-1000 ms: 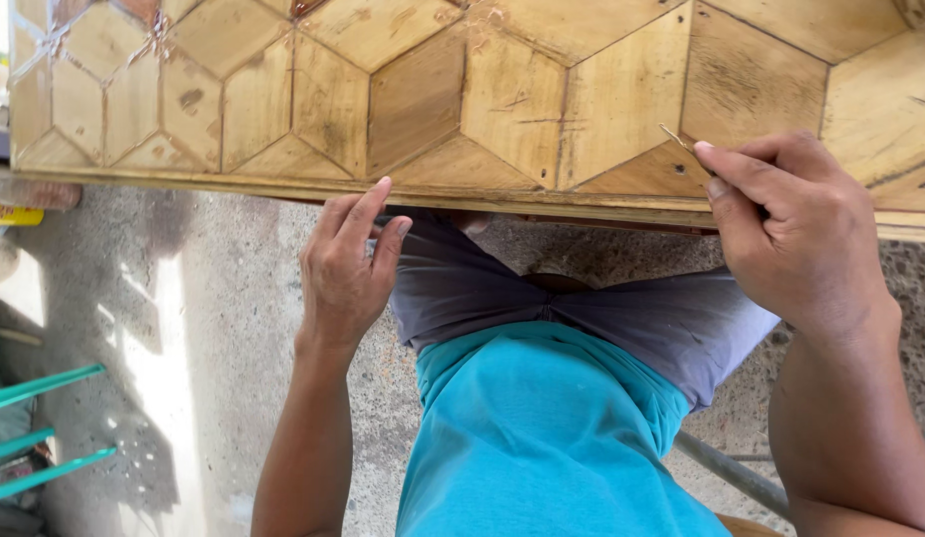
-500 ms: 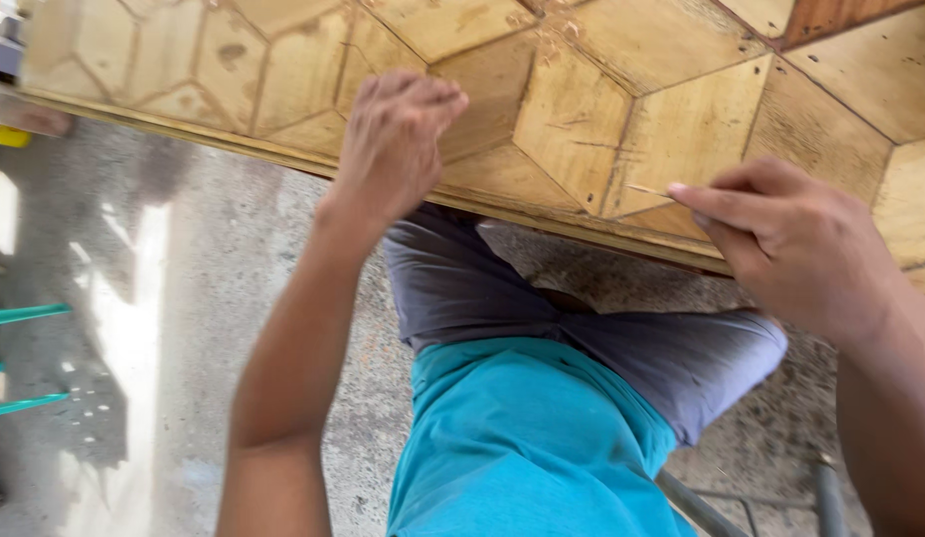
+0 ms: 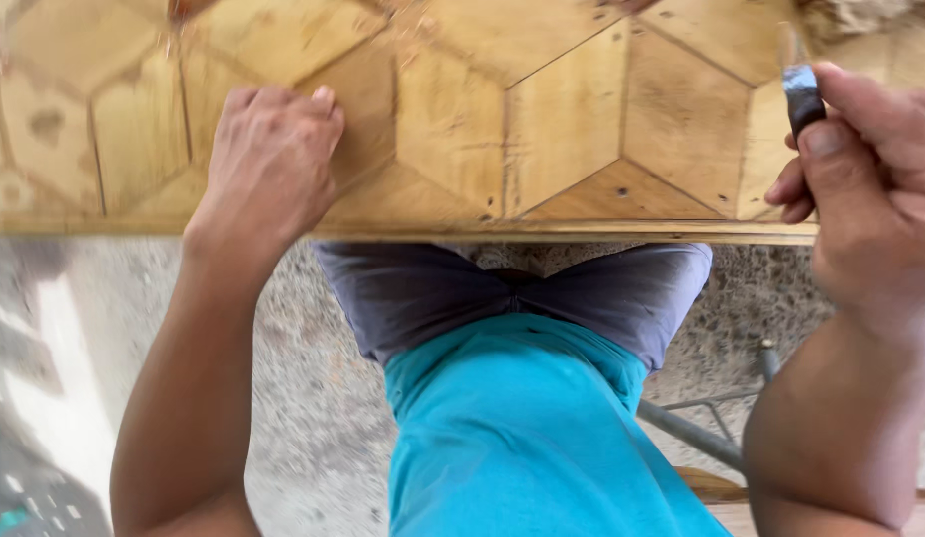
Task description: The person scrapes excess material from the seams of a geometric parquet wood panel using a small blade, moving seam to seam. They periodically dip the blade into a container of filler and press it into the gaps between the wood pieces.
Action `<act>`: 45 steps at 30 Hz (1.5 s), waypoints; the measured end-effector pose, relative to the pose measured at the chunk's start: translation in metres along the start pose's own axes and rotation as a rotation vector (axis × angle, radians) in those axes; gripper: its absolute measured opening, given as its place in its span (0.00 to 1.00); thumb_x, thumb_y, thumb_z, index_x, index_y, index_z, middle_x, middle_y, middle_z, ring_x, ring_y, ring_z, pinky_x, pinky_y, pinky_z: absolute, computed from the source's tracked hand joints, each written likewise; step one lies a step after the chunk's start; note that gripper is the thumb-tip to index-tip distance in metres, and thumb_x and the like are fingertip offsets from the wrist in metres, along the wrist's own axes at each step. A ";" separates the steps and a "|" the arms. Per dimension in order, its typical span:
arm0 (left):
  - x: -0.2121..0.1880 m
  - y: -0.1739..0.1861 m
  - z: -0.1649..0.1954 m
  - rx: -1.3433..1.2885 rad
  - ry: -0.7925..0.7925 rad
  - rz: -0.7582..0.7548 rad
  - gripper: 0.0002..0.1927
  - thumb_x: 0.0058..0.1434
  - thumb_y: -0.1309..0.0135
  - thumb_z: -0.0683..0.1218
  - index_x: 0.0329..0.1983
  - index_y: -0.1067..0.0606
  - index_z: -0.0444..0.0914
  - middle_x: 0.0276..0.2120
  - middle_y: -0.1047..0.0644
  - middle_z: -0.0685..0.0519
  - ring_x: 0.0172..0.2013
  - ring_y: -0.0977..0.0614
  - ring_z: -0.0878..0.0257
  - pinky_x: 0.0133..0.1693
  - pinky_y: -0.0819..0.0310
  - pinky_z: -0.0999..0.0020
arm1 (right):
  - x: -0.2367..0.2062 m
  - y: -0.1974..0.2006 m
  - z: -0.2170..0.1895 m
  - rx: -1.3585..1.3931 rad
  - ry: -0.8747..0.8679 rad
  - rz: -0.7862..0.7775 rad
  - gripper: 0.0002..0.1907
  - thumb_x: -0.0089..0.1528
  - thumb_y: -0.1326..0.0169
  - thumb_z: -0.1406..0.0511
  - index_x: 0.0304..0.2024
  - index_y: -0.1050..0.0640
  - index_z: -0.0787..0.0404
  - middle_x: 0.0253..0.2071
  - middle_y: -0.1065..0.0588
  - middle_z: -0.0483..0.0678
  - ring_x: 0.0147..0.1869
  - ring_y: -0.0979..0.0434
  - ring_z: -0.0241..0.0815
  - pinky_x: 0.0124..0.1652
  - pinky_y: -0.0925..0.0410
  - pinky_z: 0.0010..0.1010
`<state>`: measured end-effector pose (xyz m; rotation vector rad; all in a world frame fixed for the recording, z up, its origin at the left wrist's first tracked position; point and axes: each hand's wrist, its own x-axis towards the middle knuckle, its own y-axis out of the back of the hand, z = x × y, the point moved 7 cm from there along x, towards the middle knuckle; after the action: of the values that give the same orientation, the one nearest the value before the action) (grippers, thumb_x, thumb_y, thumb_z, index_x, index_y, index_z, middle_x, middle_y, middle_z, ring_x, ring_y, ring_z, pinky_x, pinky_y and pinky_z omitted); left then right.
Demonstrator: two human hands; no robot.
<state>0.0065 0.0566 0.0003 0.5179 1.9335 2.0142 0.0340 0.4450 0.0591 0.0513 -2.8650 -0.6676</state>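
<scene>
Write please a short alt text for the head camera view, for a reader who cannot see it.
A person's left hand presses flat on a wooden panel inlaid with hexagon shapes, while the right hand grips a small dark blade-like tool at the panel's right end. Below are a teal shirt and concrete floor.

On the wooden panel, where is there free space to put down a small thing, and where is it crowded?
The wooden panel is bare in the middle, between the left hand and the right hand, up to its front edge. The far left part, beyond the left hand, is free too. It is crowded at the right edge, where the right hand holds a thin dark tool.
</scene>
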 end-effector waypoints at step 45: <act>0.016 0.006 -0.013 -0.106 -0.155 -0.177 0.08 0.65 0.43 0.48 0.36 0.17 0.40 0.41 0.22 0.50 0.47 0.23 0.52 0.52 0.33 0.55 | -0.120 -0.118 -0.001 -0.604 -0.125 0.294 0.18 0.68 0.42 0.72 0.61 0.21 0.60 0.42 0.25 0.55 0.42 0.24 0.54 0.41 0.29 0.41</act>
<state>-0.0139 0.0517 0.0063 0.4456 1.7078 1.8942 0.1506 0.3484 -0.0141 -0.5012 -2.5683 -1.4610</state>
